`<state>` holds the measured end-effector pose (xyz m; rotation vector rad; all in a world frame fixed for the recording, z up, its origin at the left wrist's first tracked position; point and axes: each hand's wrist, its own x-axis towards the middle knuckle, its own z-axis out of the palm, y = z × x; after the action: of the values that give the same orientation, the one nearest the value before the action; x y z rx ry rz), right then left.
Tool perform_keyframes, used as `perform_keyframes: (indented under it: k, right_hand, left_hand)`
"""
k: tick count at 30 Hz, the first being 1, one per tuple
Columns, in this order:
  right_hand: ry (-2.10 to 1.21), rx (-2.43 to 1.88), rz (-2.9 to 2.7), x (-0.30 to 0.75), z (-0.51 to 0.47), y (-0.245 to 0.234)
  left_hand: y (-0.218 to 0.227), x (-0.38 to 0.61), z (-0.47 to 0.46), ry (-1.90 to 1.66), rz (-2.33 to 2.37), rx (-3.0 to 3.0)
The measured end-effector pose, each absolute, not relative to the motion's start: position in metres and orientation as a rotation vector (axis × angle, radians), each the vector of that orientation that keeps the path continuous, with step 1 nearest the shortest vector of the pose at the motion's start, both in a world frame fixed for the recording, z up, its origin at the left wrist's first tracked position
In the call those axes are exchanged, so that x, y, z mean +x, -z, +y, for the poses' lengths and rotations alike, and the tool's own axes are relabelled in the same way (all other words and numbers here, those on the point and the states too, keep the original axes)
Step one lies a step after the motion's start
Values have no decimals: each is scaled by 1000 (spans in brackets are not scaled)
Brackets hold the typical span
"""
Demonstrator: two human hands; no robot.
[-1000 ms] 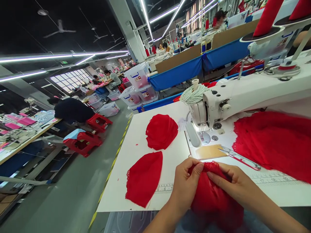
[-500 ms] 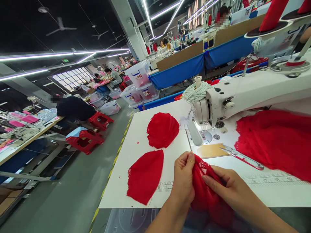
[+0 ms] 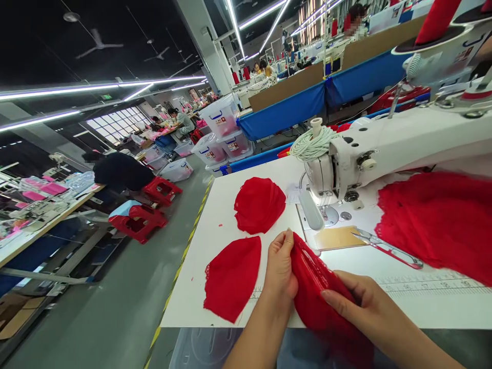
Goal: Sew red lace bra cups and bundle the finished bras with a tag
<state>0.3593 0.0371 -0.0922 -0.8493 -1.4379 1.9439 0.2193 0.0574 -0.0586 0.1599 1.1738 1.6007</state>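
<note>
Both my hands grip a piece of red lace fabric (image 3: 313,287) at the near edge of the white sewing table (image 3: 230,205). My left hand (image 3: 281,269) pinches its upper left edge. Lower down and to the right, my right hand (image 3: 355,302) holds the same piece with fingers closed on it. A flat red lace piece (image 3: 232,277) lies just left of my left hand, and a stack of red pieces (image 3: 259,204) lies behind it. The white sewing machine (image 3: 384,148) stands behind my hands.
Red-handled thread snips (image 3: 388,249) and a tan plate (image 3: 336,237) lie by the needle. A large heap of red lace (image 3: 438,223) covers the table's right. Plastic storage bins (image 3: 221,130), red stools (image 3: 138,220) and other seated workers line the aisle at left.
My hands have shifted the red lace piece leftward and up the table; the left hand's pinch moved from the piece's top toward its left edge, and the fabric looks more folded.
</note>
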Motion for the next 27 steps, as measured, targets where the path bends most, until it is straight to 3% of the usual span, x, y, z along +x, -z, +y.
perform_keyframes:
  k: [4, 11, 18, 27]
  right_hand:
    - [-2024, -884, -1316, 360, 41, 83]
    - [-2157, -874, -935, 363, 56, 75]
    - [-2160, -862, -958, 359, 55, 76]
    - [-2430, -645, -870, 374, 58, 72]
  left_hand:
    - [55, 213, 58, -1561, 1088, 85]
    - [49, 205, 27, -1066, 813, 328]
    - [49, 222, 25, -1223, 1037, 318]
    - [36, 219, 38, -1364, 1087, 220]
